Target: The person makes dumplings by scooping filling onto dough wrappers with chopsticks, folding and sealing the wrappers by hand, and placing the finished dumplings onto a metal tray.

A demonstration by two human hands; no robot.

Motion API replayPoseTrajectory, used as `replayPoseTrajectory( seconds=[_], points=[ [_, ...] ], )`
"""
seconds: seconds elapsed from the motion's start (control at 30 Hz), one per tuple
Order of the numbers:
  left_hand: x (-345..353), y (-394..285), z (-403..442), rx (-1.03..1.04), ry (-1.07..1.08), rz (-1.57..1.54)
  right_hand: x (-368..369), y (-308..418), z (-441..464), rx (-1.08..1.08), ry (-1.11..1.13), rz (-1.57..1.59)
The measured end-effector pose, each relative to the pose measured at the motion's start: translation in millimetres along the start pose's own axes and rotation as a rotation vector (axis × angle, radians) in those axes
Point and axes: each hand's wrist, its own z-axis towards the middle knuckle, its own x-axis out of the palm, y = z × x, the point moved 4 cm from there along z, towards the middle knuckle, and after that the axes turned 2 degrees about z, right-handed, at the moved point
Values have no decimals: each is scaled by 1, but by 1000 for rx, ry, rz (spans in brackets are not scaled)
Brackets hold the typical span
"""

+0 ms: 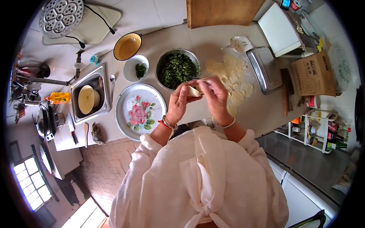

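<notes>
My left hand [178, 103] holds a pale folded dumpling wrapper [193, 92] between thumb and fingers, just in front of the metal bowl. Bent over its other edge, the fingers of my right hand [214, 95] are closed at the dough; the fingertips partly hide it. Chopped green filling [176, 67] fills the metal bowl [159, 79]. A thin dark utensil handle [192, 77] sticks out of the bowl toward my fingers. Round dough wrappers [237, 89] lie spread and overlapping to the right of my right hand.
A floral tray [121, 117] sits left of my left hand. Behind it stand a white bowl [129, 76] with some greens and a yellow enamel bowl [128, 46]. Farther left is a sink [104, 81]; a knife [71, 125] lies nearby. A metal lidded container [264, 68] and a cleaver [288, 81] are right.
</notes>
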Motion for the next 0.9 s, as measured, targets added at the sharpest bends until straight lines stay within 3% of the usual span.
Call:
replayPoseTrajectory(
  seconds=[0.07,0.2,0.33,0.37,0.6,0.63,0.73,0.87,0.9],
  points=[
    [-1,-6,-1,13,-18,-83,-7,11,-1,79,-104,278],
    [-1,-22,-5,92,-6,-159,-16,3,-15,201,25,135],
    [2,-31,-10,156,63,-176,-1,34,-11,71,179,177],
    [4,-33,-11,164,70,-185,2,41,-10,131,207,199],
    [11,-50,-17,225,144,-202,2,90,-6,-438,93,-187],
    [12,-52,-17,233,150,-207,4,85,-11,-290,128,-153],
    [10,-51,-20,211,150,-209,11,95,-7,-471,162,-364],
    [7,-50,-19,225,125,-146,12,84,-9,-517,171,-385],
    [7,-49,-19,225,115,-136,11,84,-9,-439,165,-325]
  ],
)
